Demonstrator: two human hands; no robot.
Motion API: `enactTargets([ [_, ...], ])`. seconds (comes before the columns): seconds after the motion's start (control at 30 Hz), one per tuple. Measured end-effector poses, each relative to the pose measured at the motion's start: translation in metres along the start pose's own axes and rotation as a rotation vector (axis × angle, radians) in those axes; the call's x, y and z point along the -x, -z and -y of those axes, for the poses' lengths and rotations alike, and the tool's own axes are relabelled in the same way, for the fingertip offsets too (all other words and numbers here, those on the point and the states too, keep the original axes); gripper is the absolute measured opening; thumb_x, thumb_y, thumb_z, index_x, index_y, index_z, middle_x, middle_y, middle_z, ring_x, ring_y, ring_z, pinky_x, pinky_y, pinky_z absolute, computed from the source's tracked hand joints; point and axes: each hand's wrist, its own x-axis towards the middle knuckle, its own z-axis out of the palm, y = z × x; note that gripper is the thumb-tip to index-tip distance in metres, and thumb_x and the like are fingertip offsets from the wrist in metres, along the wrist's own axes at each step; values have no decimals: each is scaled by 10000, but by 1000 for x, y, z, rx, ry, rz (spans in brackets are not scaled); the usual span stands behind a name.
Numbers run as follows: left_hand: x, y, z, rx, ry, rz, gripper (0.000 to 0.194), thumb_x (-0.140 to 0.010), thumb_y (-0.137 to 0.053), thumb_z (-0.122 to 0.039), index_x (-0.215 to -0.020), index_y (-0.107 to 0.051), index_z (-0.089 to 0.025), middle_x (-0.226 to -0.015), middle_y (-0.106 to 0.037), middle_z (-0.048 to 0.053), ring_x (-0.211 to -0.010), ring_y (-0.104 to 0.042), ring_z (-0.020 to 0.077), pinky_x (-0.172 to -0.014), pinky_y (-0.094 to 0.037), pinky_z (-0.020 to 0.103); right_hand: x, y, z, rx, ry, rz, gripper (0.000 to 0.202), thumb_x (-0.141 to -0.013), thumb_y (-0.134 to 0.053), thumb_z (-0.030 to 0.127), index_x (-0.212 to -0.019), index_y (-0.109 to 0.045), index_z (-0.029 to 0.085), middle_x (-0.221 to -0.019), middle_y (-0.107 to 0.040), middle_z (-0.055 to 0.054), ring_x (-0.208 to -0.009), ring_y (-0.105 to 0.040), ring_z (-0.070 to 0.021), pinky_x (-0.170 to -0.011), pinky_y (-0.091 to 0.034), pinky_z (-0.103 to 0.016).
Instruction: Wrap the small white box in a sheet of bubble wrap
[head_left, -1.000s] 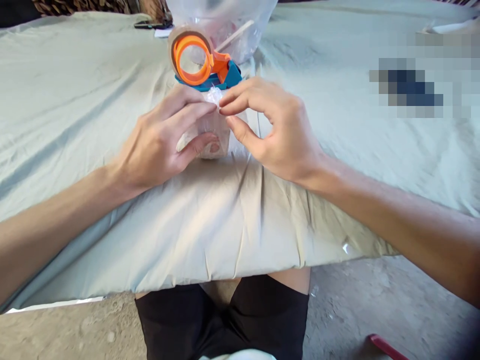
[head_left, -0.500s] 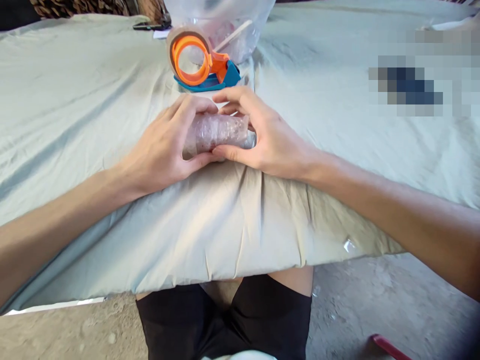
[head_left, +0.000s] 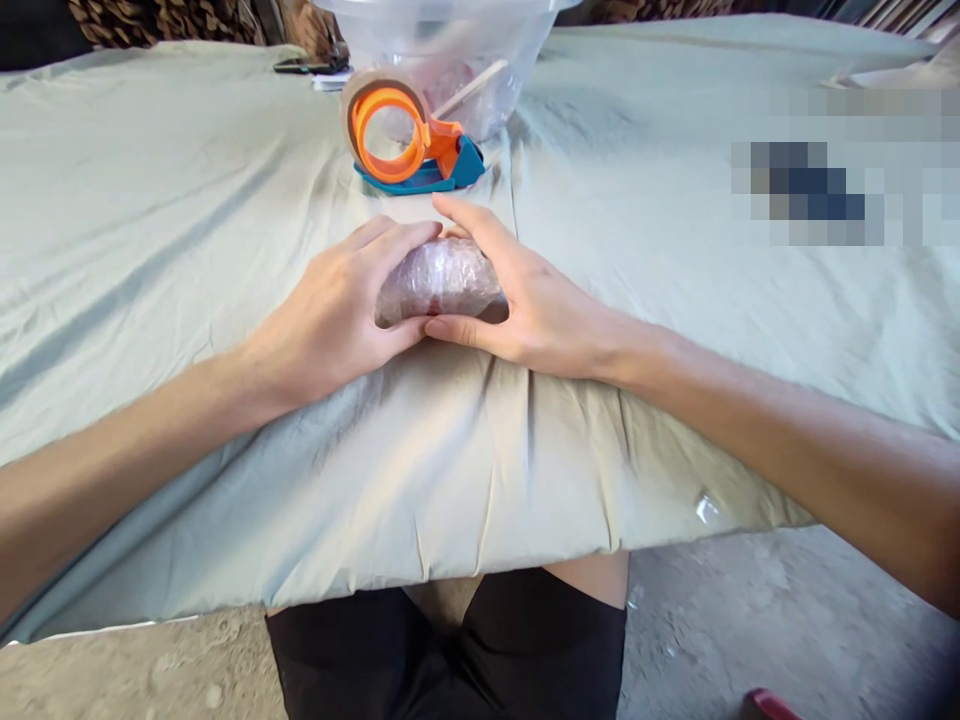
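Plastic-wrapped bundle (head_left: 439, 285) lying on cloth-covered counter (head_left: 187, 250), near edge. Left hand (head_left: 341, 310) cupped on its left end, right hand (head_left: 536, 305) curled round right end, both gripping it. Orange tape dispenser (head_left: 409, 140) just beyond, clear bowl (head_left: 450, 50) farther back.

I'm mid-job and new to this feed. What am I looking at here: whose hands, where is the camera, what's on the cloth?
No machine: these are a person's two bare hands, filmed by a camera worn on the head, looking forward and down. The left hand and right hand together clasp a small plastic-wrapped bundle lying on a pale cloth. Beyond it sit an orange and blue tape dispenser and a clear plastic bowl with a stick inside.
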Motion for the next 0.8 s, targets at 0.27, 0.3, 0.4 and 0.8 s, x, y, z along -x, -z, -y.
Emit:
enactTargets([
  [0.27,1,-9,-1,-1,38,24,574,-1037,-786,-478,-1508,-574,-226,-1412,-718,136,-1256,-762,329,-1047,-661,462,1,10,25,-73,61,-171,790,-1031,-683,736,-1715,-451,416,-1888,-365,7,-1754,-361,-341,-1460,-340,-588],
  [0.3,1,-10,0,7,38,21,578,-1034,-783,-485,-1505,-568,-230,-1421,-715,139,-1256,-762,330,-1047,-664,473,1,10,27,-61,77,-183,752,-1053,-657,718,-1711,-462,410,-1888,-365,19,-1760,-352,-319,-1469,-329,-565],
  [0.4,0,-9,1,56,60,28,548,-1013,-794,-470,-1462,-568,-250,-1375,-744,124,-1203,-770,322,-1009,-677,467,2,6,23,11,105,-62,737,-1085,-646,592,-1741,-459,315,-1876,-394,-16,-1760,-357,-289,-1489,-291,-513],
  [0.8,11,-14,-3,159,138,103,712,-1074,-685,-396,-1696,-353,-298,-1642,-626,183,-1406,-737,369,-1061,-696,498,1,-5,4,14,19,27,793,-1082,-636,513,-1800,-387,287,-1896,-352,-40,-1770,-337,-323,-1493,-241,-572],
])
